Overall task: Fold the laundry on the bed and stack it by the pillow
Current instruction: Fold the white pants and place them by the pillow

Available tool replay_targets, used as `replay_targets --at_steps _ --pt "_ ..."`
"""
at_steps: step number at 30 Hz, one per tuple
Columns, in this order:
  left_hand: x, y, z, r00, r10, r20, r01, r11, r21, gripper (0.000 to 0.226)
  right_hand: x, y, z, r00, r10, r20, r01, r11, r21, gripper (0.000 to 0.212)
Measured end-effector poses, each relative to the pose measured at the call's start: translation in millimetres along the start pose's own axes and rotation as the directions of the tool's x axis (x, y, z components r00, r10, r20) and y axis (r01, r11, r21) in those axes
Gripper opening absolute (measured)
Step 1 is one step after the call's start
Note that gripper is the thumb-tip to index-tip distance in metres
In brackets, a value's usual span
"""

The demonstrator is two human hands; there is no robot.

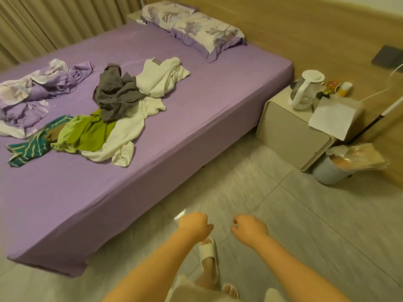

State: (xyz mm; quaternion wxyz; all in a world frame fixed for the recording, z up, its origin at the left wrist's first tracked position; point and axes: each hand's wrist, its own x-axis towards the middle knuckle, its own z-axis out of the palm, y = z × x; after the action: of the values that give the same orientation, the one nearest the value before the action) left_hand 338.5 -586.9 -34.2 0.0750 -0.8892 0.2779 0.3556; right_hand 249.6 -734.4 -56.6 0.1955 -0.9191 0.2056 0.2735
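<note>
Unfolded laundry lies in a loose heap on the purple bed (196,118): a white garment (161,78), a grey one (115,92), a green one (87,131), another white one (128,136) and a teal striped one (30,149). A floral pillow (194,27) lies at the head of the bed. My left hand (194,224) and my right hand (250,227) hang over the floor, well short of the bed, fingers curled and holding nothing.
A crumpled purple and white cover (37,92) lies at the bed's far left. A nightstand (292,131) with a kettle (304,89) and paper stands right of the bed, a bin (333,171) beside it. Grey tiled floor (283,214) lies underfoot.
</note>
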Motion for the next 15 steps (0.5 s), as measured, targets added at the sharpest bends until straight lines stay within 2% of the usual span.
replay_targets --at_steps 8,15 --pt "69 -20 -76 0.997 0.019 -0.074 -0.023 0.999 -0.047 0.038 68 -8 -71 0.996 0.018 -0.086 -0.023 0.998 -0.053 0.031" --pt "122 -37 -120 0.996 0.039 -0.083 -0.038 0.999 0.011 0.044 121 -17 -113 0.994 0.050 -0.098 -0.049 0.999 0.015 0.033"
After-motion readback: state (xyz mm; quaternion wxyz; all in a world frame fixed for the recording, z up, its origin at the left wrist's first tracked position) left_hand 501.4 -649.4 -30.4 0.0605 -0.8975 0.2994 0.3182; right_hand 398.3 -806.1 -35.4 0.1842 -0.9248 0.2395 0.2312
